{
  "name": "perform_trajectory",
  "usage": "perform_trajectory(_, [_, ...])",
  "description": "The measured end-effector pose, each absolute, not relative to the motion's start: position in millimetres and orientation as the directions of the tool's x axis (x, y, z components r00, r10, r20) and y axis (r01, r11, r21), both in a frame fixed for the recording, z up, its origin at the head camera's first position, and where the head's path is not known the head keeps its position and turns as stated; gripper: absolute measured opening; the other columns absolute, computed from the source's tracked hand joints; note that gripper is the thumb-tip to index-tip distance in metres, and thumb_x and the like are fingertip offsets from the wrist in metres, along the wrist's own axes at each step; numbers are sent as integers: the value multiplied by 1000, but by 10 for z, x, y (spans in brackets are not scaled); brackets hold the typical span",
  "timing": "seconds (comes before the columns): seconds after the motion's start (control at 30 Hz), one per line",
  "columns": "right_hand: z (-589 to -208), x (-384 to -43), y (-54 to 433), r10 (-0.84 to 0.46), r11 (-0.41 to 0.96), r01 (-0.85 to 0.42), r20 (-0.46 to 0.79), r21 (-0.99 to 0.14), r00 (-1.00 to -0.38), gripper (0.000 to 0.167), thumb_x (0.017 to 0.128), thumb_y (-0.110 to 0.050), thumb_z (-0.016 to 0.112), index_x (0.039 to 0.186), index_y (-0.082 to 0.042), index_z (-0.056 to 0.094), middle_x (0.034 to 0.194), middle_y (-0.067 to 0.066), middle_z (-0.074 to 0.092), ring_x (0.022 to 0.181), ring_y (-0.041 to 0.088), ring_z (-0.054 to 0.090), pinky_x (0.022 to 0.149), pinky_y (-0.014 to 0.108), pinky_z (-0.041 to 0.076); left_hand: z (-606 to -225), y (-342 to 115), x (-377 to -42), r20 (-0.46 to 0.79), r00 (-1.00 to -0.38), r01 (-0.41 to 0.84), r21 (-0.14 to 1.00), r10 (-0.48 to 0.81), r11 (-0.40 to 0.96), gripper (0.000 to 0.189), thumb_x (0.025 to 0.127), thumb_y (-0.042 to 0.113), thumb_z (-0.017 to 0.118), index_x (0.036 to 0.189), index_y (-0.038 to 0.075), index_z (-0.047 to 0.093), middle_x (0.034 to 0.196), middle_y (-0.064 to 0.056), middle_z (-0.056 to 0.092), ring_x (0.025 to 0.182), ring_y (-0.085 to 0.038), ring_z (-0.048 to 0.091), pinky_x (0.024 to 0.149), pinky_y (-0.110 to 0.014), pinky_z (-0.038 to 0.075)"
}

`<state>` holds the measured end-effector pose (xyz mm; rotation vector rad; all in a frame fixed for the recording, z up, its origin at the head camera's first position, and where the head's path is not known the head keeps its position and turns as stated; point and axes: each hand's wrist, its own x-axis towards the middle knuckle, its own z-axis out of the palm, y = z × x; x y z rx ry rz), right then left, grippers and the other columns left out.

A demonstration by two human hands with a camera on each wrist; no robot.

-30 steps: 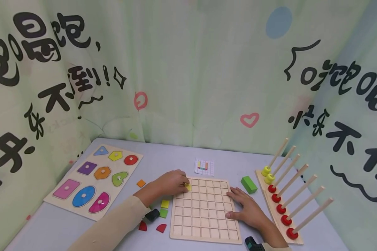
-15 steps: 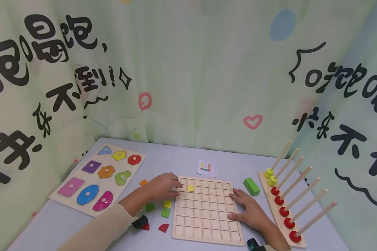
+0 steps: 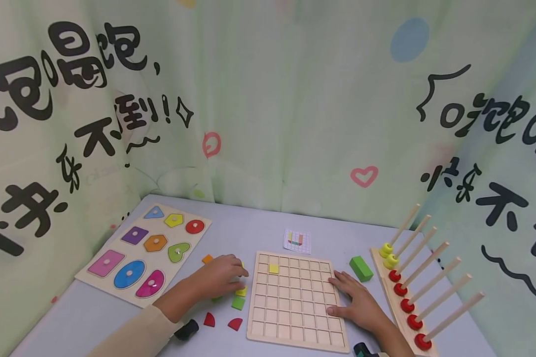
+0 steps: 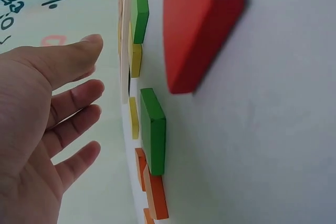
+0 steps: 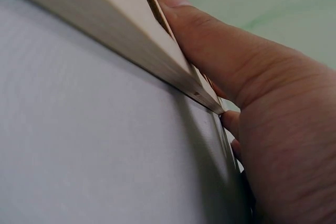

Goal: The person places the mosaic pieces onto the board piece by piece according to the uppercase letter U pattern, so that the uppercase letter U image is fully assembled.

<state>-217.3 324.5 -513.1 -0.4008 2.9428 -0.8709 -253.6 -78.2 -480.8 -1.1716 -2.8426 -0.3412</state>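
A wooden grid board (image 3: 290, 320) lies flat on the table, with one yellow square tile (image 3: 273, 268) in a cell near its far left corner. My left hand (image 3: 216, 278) hovers left of the board over loose tiles; the left wrist view shows its fingers apart and holding nothing. Beneath and near it lie a yellow tile (image 3: 241, 291), a green tile (image 3: 238, 303) and an orange tile (image 3: 207, 259), some partly covered by the hand. On the board's right edge rests my right hand (image 3: 357, 300), thumb on the top face (image 5: 210, 40) and fingers along the side.
Two red quarter-round pieces (image 3: 235, 324) lie near the board's front left. A knobbed shape puzzle (image 3: 130, 263) is at far left. Behind the board sits a small pattern card (image 3: 297, 241). To the right are a green block (image 3: 361, 268) and a peg stand with rings (image 3: 399, 297).
My left hand has let go of the yellow tile in the board's cell and moved left, off the board, to the loose tiles. The right hand stays on the board's edge.
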Motion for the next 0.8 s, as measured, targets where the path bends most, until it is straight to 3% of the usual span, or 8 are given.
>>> perform_trajectory(0.33, [-5126, -2186, 3249, -259, 806, -223, 12, -549, -966, 88, 71, -58, 78, 140, -10, 53, 152, 13, 36, 142, 40, 21, 105, 66, 20, -4824, -822, -2449, 140, -716, 697, 195, 684, 690, 27, 86, 28, 75, 112, 20, 74, 104, 11, 64, 96, -9, 55, 84, -26, 48])
perform_trajectory(0.8, [-5167, -2186, 3261, -239, 804, -202, 7, -560, -971, 90, 69, -61, 77, 140, -12, 53, 153, 11, 35, 143, 37, 20, 106, 65, 19, -4842, -813, -2447, 65, -725, 680, 226, 686, 698, 31, 85, 27, 76, 116, 21, 73, 108, 11, 64, 100, -9, 55, 86, -26, 49])
